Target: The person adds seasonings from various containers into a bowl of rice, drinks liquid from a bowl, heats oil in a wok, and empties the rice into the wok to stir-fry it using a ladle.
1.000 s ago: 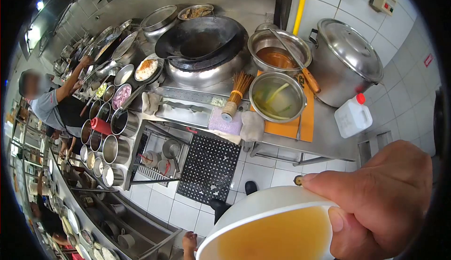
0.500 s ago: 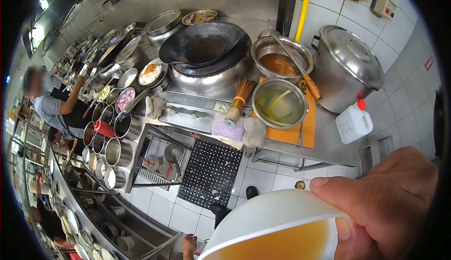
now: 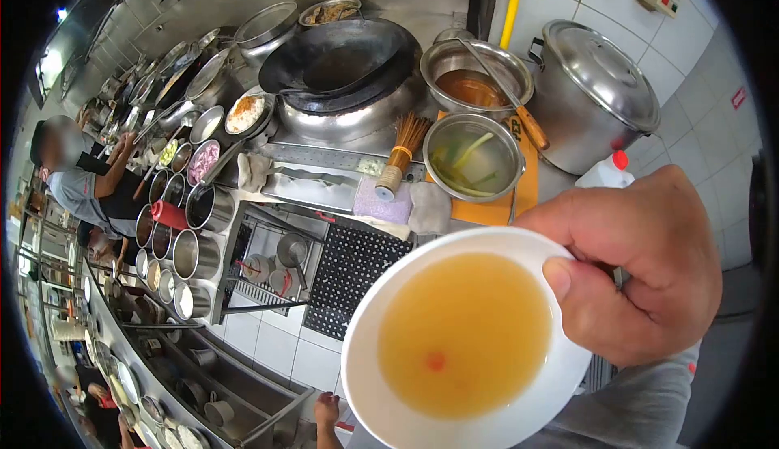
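Observation:
My right hand (image 3: pixel 633 262) is closed on the rim of a white bowl (image 3: pixel 572 360), thumb on the inner side and fingers outside. Clear yellow-orange liquid (image 3: pixel 462 327) lies in the tilted bowl, with a small reddish spot in it. Low in the view, left of the bowl, is my left hand (image 3: pixel 326 410), small and partly shown, its fingers curled; whether anything is in them is too small to tell. Beyond the bowl stand a metal bowl of greenish liquid with green stalks (image 3: pixel 473 157) and a bowl of reddish-brown liquid (image 3: pixel 471 88) with a wooden-handled ladle (image 3: pixel 531 128) across it.
A black wok (image 3: pixel 337 67) sits on the stove, with a bamboo brush (image 3: pixel 398 161) in front. To the right are a lidded pot (image 3: pixel 600 84) and a white jug (image 3: pixel 604 174). Metal containers (image 3: pixel 195 254) line the left counter. A co-worker (image 3: pixel 81 173) stands farther left.
The white bowl has come up and tilted toward the camera with my right hand, so more of the liquid shows. A grey sleeve has appeared at the lower right. The co-worker's arms have shifted.

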`<state>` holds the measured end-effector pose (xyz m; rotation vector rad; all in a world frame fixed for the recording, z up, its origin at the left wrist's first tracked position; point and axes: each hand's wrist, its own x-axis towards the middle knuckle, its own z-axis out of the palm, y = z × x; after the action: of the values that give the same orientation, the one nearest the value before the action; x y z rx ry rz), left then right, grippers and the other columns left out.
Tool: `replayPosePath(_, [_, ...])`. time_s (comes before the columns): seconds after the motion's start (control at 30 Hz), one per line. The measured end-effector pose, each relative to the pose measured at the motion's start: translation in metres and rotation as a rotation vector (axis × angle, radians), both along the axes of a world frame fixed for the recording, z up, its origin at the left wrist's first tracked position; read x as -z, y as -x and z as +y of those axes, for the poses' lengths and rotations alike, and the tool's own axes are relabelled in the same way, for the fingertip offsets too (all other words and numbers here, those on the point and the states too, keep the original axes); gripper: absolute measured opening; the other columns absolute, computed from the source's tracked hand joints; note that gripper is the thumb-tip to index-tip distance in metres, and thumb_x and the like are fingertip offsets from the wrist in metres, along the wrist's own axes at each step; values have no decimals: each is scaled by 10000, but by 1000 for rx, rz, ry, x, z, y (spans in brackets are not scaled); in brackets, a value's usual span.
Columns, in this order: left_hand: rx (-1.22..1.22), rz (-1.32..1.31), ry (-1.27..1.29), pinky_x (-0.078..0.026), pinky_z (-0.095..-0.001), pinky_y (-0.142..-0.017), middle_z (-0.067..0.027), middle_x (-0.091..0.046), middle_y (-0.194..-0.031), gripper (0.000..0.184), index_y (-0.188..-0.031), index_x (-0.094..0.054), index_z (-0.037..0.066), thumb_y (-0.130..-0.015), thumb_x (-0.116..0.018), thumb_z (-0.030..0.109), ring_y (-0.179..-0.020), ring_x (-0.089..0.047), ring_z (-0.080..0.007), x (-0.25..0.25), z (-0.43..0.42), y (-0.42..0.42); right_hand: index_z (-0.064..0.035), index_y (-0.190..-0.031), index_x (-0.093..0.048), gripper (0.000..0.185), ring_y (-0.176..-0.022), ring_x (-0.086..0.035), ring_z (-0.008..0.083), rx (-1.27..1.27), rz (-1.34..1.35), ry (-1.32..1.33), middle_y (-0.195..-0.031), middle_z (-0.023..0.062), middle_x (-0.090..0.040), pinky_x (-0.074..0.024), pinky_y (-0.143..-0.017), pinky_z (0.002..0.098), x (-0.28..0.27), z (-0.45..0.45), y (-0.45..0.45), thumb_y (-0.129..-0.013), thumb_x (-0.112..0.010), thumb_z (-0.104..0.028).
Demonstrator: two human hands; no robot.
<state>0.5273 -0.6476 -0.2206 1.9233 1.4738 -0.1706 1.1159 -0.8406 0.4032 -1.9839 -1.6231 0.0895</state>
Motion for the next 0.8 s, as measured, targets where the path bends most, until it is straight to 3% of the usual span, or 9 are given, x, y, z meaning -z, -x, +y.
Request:
replayPosePath(0.1, [29,-89,-29,-532,-382,-841,-186,-718,-978,319,-1059,-664,-21,-837,-690,206,-933,-690,-326,9,0,11,34,-933,-684,188,-470,-609,172,-16,-3,-40,-636,83,-660,-460,-464,250,7,-1,-5,-807,-555,-19])
replayPosePath(0.2, [-28,6,55,-531,-381,-844,-182,-718,-987,317,-1058,-662,-22,-835,-692,202,-938,-690,-327,-21,-3,-8,30,-933,-687,185,-472,-610,170,-11,12,6,-638,83,-662,-462,-466,248,5,-3,-6,-809,-556,-12])
replayPosePath(0.3, [279,157,-171,-534,-389,-838,-202,-715,-984,315,-1050,-673,-19,-838,-682,214,-942,-690,-341,-6,0,2,27,-935,-689,185,-472,-612,169,35,-11,-51,-641,81,-665,-461,-461,246,11,-6,-2,-808,-561,-13])
replayPosePath(0.4, [-58,-12,13,-534,-403,-847,-228,-708,-993,334,-1050,-690,-13,-834,-684,242,-963,-686,-365,-11,-6,0,27,-927,-692,180,-463,-609,166,103,18,-129,-643,79,-668,-457,-446,250,11,-3,10,-800,-571,-11])
replayPosePath(0.6, [183,54,192,-488,-478,-924,-241,-627,-1218,404,-1285,-585,84,-987,-511,347,-1083,-610,-391,-56,-1,-20,36,-899,-705,197,-429,-590,170,95,16,-132,-644,78,-677,-452,-415,270,9,-8,15,-764,-592,-53])
replayPosePath(0.8, [132,111,155,-505,-452,-899,-244,-656,-1132,382,-1193,-630,45,-926,-581,313,-1042,-638,-387,-48,-2,-26,27,-867,-720,248,-384,-542,168,74,-167,-57,-660,86,-692,-410,-377,271,-3,-16,17,-683,-602,-92])
